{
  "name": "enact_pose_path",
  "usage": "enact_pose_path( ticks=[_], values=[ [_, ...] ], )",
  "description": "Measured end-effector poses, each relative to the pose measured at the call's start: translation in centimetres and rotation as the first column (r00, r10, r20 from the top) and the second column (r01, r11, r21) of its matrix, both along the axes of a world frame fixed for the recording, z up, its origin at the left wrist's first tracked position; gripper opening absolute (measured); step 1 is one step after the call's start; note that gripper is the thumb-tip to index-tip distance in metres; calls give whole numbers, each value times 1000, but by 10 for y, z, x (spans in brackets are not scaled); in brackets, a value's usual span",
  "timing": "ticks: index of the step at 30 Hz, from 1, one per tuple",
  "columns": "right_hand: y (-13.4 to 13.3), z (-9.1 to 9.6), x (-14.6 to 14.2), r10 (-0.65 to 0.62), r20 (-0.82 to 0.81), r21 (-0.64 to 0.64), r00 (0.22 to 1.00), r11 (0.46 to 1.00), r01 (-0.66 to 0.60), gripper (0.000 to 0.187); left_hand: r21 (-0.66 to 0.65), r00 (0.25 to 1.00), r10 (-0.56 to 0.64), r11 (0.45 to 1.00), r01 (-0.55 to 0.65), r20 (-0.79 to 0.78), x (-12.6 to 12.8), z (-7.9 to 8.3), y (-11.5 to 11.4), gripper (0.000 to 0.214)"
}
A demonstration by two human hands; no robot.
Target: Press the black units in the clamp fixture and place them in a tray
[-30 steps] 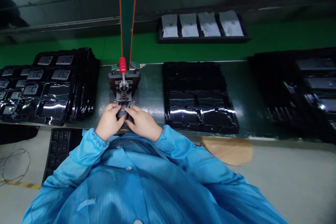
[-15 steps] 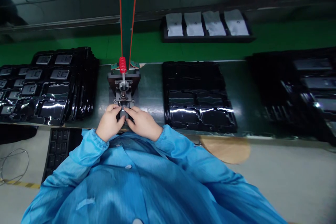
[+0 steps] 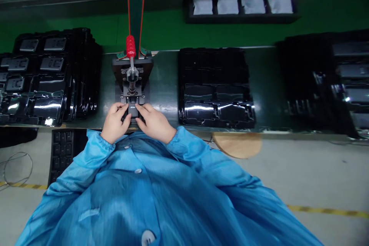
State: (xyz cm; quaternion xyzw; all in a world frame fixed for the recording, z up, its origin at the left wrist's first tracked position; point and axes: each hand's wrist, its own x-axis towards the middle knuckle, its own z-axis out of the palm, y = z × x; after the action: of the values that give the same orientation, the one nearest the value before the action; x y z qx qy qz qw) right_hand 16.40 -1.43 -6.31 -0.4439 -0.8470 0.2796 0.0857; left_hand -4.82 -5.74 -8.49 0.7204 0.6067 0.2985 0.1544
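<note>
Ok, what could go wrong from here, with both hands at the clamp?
Two possible risks. The fingertips of the left hand and right hand are close to the clamp, so one might get pinched if its red handle moves. The small black part between them could shift askew under uneven pressure.

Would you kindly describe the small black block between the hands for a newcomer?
On the dark green workbench, find the dark metal clamp with the ribbed red handle. At its near end, between the bare left hand and bare right hand, sits the small black block, set apart from the clamp's other parts by white lettering.
</note>
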Motion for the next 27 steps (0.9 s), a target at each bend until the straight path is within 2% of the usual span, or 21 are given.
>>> enact_pose_path(
  ticks=[6,13,19,23,25,27],
  values=[
    [3,11,-1,31,132,39,991,999,-37,59,-12,990,-49,999,48,-128,-10,-4,2,43],
    [-5,9,-4,35,192,85,981,995,-52,61,5,992,-56,998,56,-112,-19,-12,1,42],
    [-6,9,-5,28,170,83,985,996,-43,60,21,989,-77,997,80,-130,-21,-14,3,42],
    [-8,-1,-2,-9,8,64,1000,998,9,57,24,995,-45,999,47,-87,-22,-15,1,41],
    [-8,-10,3,-90,-151,45,984,994,97,49,39,999,-29,999,30,-34,-22,-15,-3,37],
    [-5,-14,10,-203,-305,7,930,977,215,40,49,999,1,999,-3,36,-23,-15,-9,30]
  ],
)
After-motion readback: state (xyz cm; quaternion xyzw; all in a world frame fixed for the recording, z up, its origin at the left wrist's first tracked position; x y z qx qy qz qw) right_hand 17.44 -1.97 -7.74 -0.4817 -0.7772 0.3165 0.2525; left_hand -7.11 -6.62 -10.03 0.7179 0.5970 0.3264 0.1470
